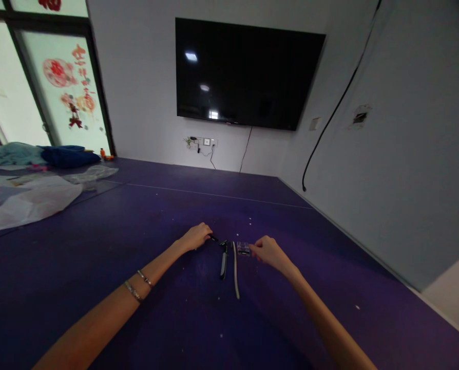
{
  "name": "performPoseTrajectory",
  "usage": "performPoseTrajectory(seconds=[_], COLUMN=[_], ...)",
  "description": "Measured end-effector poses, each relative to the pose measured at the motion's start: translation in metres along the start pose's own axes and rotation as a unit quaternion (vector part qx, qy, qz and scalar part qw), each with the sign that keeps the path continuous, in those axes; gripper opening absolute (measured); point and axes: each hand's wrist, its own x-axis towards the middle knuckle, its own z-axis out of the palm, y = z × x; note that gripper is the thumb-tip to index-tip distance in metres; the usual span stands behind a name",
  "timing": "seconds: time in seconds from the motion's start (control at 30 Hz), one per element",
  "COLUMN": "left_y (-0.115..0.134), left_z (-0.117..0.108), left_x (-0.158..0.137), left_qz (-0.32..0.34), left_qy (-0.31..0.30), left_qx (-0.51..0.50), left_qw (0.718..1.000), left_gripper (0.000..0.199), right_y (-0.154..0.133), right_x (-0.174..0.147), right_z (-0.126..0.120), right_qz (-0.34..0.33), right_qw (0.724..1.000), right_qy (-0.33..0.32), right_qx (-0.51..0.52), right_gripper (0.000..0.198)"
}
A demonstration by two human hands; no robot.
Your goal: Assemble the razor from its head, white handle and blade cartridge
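My left hand [196,237], with two bracelets on its wrist, is closed on a small black item [213,237] near the surface. What kind of item it is, I cannot make out. My right hand [268,252] pinches the right edge of a small clear plastic case [243,248] with dark contents. Between the hands lies a black and grey tool [224,262], shaped like a razor, with its head pointing away from me. A thin whitish stick-like piece [235,271] lies just right of it, slightly curved.
A dark purple surface [168,303] with small white specks spreads beneath everything. Crumpled plastic sheeting [40,203] and blue cloth [70,155] lie at far left. A black cable [331,114] hangs along the right wall. A television [248,74] is mounted ahead.
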Motion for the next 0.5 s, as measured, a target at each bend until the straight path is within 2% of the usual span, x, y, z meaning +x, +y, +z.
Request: performPoseTrajectory(seconds=[0.13, 0.5], left_y=[-0.0031, 0.0008], left_z=[0.0002, -0.0023], left_x=[0.0045, 0.0037], left_qz=[0.005, 0.023], left_qy=[-0.006, 0.006], left_qx=[0.023, -0.015], left_qw=[1.0, 1.0], left_gripper=[0.023, 0.019], right_y=[0.0055, 0.0061], right_x=[0.0015, 0.0016], right_z=[0.0023, -0.0022], right_qz=[-0.004, -0.017], right_qw=[1.0, 1.0], right_qy=[-0.002, 0.005], right_qx=[0.011, 0.005], right_gripper=[0.029, 0.032])
